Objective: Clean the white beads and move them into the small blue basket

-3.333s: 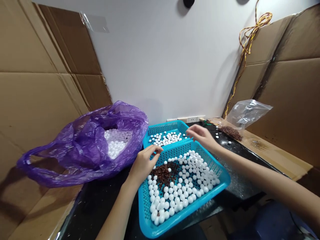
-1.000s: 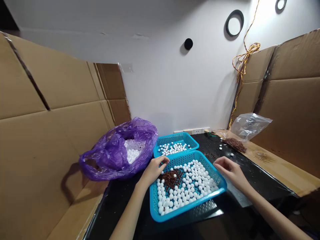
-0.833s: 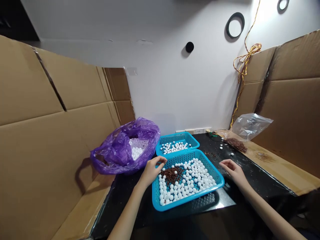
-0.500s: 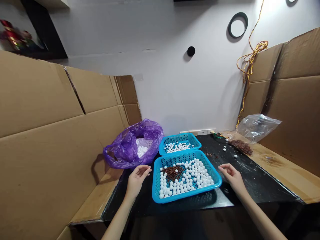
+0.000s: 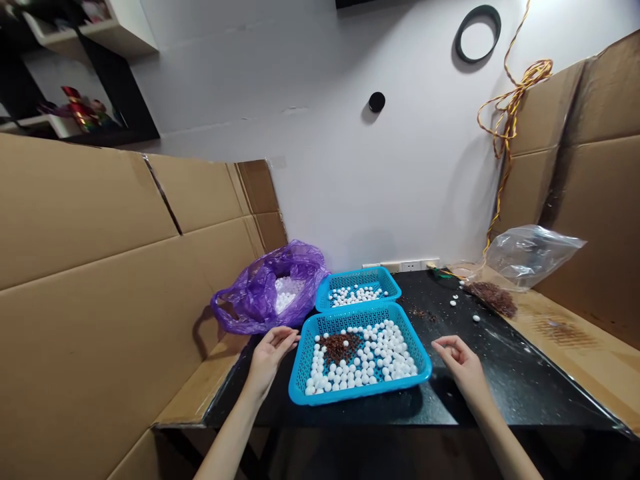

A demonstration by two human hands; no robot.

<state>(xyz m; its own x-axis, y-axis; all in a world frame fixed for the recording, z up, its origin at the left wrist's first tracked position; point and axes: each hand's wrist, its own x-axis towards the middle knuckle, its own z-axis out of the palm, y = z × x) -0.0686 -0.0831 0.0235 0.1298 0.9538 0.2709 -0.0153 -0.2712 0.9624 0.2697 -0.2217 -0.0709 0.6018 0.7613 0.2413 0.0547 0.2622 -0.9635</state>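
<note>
A blue perforated basket (image 5: 419, 373) sits on the black table, holding several white balls (image 5: 385, 350) and a heap of brown bits (image 5: 337, 345). My left hand (image 5: 270, 353) hovers just left of the basket, fingers loosely apart, holding nothing. My right hand (image 5: 457, 357) rests to the basket's right, fingers curled and apart, nothing in it. A second blue basket (image 5: 323, 298) with white balls stands right behind the first.
A purple plastic bag (image 5: 250, 300) of white balls lies at the back left. A clear bag (image 5: 530, 257) and a brown pile (image 5: 493, 297) lie at the right. Cardboard walls (image 5: 100, 267) flank both sides. Stray white balls (image 5: 463, 310) dot the black table (image 5: 510, 380).
My left hand has come off the near basket's left rim and pulled back beside it. My right hand drew back from over the far basket. The view has backed away and risen.
</note>
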